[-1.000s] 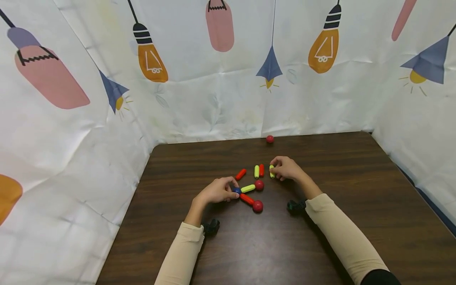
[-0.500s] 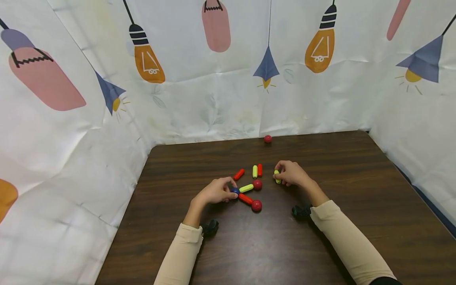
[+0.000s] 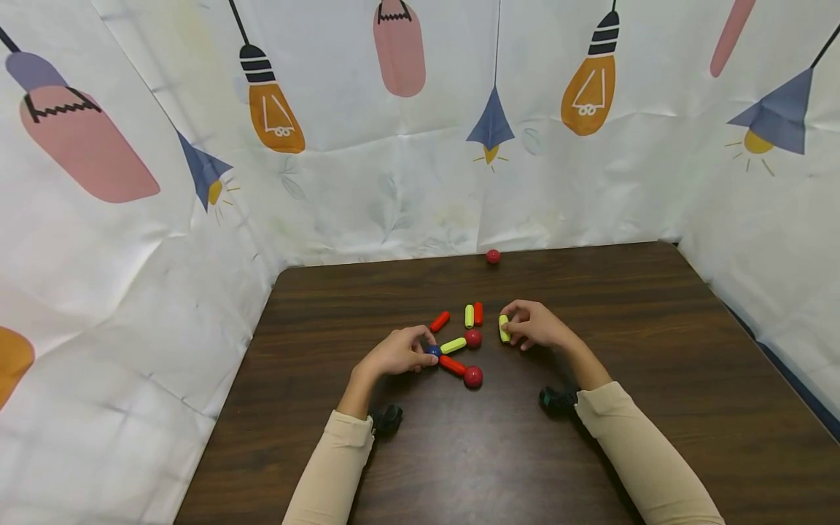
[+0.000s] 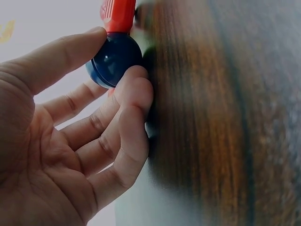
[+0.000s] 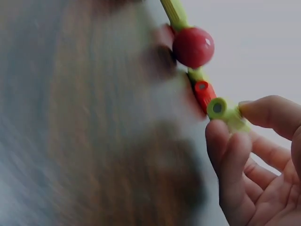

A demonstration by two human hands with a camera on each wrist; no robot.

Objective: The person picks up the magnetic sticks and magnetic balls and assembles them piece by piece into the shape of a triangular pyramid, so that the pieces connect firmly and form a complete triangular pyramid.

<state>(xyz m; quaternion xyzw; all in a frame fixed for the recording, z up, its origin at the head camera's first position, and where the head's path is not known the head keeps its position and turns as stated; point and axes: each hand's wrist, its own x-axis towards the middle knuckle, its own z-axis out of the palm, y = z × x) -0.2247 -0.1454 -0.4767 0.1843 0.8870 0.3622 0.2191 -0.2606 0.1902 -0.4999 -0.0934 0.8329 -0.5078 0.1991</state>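
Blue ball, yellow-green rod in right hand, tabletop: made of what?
Blue ball: glossy plastic or painted metal; sharp highlights. Yellow-green rod: probably plastic, mild sheen; uniform colour, grey disc, perhaps metal, in its end. Tabletop: satin wood or laminate; brown grain, soft reflection.

The left sleeve point(image 3: 331, 470) and the right sleeve point(image 3: 646, 453) are plain beige cloth, long and lightly creased, each ending in a band-like cuff near the wrist. A small, chunky black left wrist camera point(image 3: 388, 421) sits on the inner side of its cuff; the dark right wrist camera point(image 3: 558, 401) carries a touch of green.
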